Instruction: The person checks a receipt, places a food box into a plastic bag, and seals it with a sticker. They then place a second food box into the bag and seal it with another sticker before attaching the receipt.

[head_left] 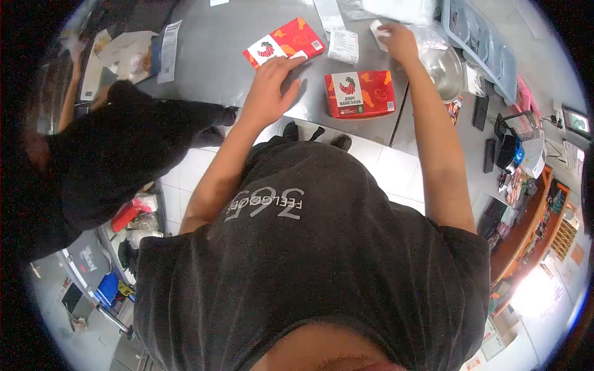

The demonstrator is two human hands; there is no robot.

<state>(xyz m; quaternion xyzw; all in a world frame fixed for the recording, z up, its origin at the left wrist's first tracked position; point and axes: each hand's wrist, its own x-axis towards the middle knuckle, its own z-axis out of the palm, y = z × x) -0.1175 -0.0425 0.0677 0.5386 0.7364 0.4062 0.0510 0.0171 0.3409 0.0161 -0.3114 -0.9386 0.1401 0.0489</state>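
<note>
A red and white food box (286, 42) lies on the steel counter, turned at an angle. My left hand (271, 88) rests on its near edge, fingers stretched out and thumb apart; a small white piece (299, 55) shows by the fingertips. A second red box (360, 94), marked "Ayam Bang Dava", sits closed nearer to me, between my arms. Farther right, my right hand (399, 43) has its fingers closed on a small white item (378, 36), whose kind I cannot make out. A printed receipt (343, 46) lies between the first box and that hand.
At left, a person in dark clothing (111, 161) stands by an open carton (131, 55) holding food; a paper slip (168, 52) is beside it. Right of my right arm are a metal bowl (447, 77), a blue plastic basket (479, 40) and clear plastic bags (427, 37).
</note>
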